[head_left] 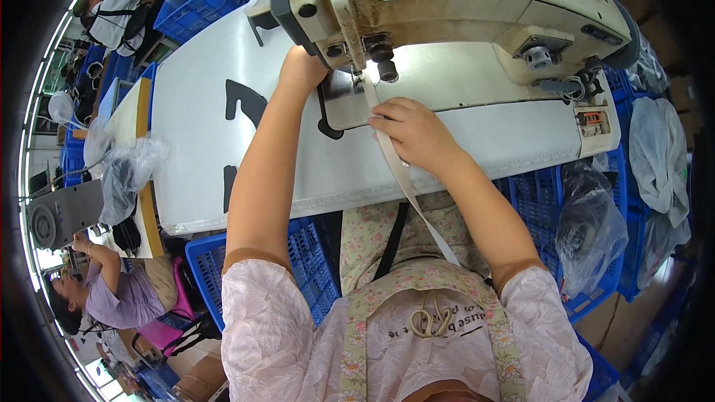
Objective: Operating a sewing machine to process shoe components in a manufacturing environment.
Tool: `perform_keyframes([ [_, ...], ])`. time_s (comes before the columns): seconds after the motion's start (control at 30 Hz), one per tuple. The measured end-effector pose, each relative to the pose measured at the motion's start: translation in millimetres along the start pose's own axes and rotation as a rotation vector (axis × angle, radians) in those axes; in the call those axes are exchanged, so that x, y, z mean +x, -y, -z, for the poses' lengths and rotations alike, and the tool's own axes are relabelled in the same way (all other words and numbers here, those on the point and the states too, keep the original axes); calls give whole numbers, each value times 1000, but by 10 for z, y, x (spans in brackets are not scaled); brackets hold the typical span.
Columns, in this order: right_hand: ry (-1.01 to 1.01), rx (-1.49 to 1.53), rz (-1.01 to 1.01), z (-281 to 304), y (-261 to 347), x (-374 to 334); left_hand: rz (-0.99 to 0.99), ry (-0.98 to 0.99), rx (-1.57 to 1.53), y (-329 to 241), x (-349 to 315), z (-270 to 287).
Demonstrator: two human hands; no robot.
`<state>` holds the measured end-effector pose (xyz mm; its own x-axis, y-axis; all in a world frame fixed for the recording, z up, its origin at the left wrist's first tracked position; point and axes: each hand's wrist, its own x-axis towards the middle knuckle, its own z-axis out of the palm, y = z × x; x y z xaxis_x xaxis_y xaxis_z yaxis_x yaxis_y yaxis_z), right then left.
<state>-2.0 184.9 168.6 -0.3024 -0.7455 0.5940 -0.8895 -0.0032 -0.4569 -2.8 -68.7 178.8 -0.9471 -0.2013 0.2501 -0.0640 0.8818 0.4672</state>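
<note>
A cream industrial sewing machine (447, 11) stands across the white table (201, 149). A long off-white strip of tape (403, 179) runs from under the needle area down over the table edge towards my lap. My right hand (413, 132) is closed on this tape just in front of the needle, fingers pressed over it. My left hand (303, 67) reaches in on the left of the machine head, which hides its fingers. Beside the needle plate, a curved black piece (328, 123) lies partly under the machine head, near my left hand.
Flat black cut pieces (242, 100) lie on the table left of my forearm. Blue crates (316, 260) stand below the table, some with clear plastic bags (592, 231). Another person (123, 294) sits at a machine on the left; one more (119, 11) is farther off.
</note>
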Motion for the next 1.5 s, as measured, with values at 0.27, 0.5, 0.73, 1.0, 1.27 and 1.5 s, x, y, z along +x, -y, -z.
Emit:
perform_keyframes([
  [0.27, 40, 4, -71, 17, 35, 0, 477, -350, 145, 445, -319, 518],
  [0.5, -14, -14, -44, 16, -8, -11, 946, -188, 406, 644, -772, 800],
  [0.73, 0, 15, -36, 20, -19, -15, 583, -390, 163, 399, -980, 576],
  [1.0, 29, 28, -70, 26, 9, -38, 369, -745, -363, 574, -1168, 826],
  [1.27, 9, 30, -74, 34, -24, -54, 427, -338, -1108, -115, -1240, 1304],
  [1.5, 27, 5, -60, -14, -35, -56, 479, 105, -481, -724, -1019, 208],
])
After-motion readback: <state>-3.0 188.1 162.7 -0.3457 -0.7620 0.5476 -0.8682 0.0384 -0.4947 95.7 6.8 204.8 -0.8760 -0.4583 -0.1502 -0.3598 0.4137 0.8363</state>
